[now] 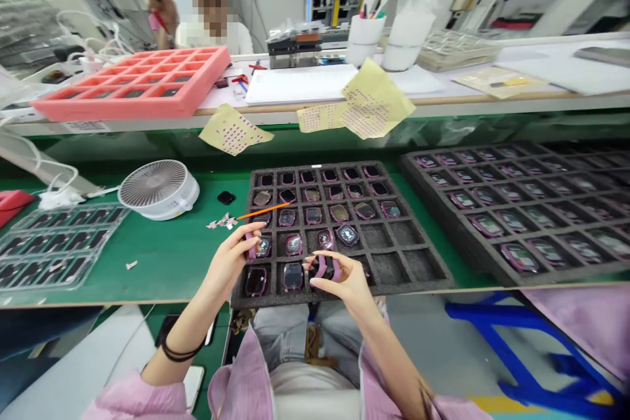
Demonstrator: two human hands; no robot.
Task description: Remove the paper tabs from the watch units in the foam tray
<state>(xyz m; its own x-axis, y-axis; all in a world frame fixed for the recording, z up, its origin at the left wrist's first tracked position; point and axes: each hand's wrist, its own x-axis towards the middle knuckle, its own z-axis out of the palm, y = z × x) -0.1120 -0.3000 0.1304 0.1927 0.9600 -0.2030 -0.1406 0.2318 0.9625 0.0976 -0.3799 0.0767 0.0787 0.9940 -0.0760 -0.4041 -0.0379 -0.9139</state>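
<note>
Left hand (pixel 227 262) pinching one pink strap (pixel 251 247), right hand (pixel 344 277) pinching one watch (pixel 323 268), seemingly

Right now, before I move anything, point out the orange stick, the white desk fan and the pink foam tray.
orange stick (pixel 263 211), head view, on the middle of its shaft
white desk fan (pixel 157 189), head view, on its round grille
pink foam tray (pixel 132 107), head view, on its front wall

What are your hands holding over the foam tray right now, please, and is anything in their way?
Left hand: pink strap piece pinched. Right hand: pink-strapped smartwatch held above black foam tray. Orange stick just beyond left hand, not blocking.
</note>
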